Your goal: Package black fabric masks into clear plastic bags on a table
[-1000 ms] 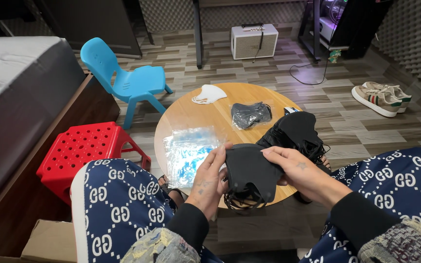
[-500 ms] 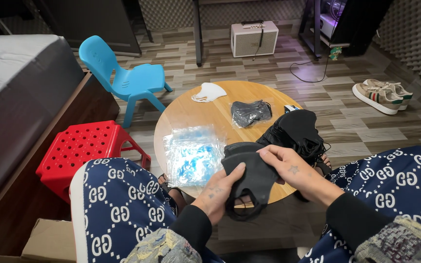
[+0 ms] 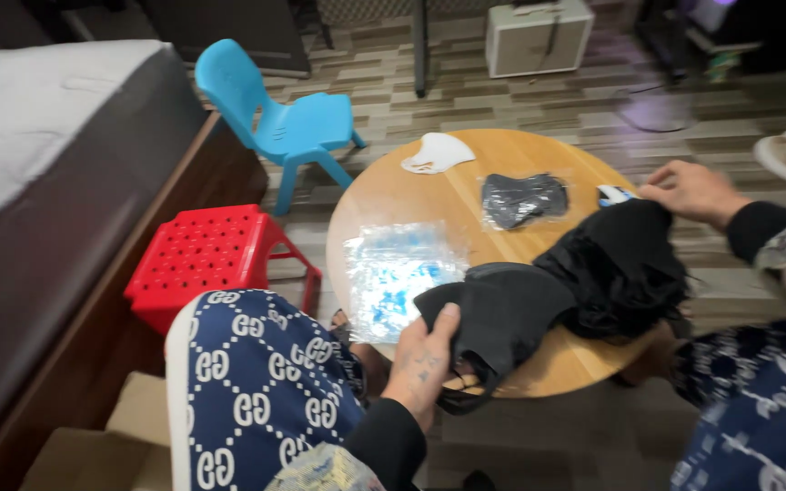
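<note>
Left hand (image 3: 422,364) fingers pinch a black mask (image 3: 502,314) at the near edge of the round table (image 3: 429,200), while the right hand (image 3: 695,191), fingers curled, touches the top of a black pile (image 3: 620,268) just beside it, clear bags (image 3: 393,273) lying left.

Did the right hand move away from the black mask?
Yes. The right hand left the black mask and went out past the black pile, toward the round table's far right edge.

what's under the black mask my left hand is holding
The black mask in the left hand lies over the edge of the round wooden table, beside clear plastic bags. Whatever else sits beneath it is covered.
</note>
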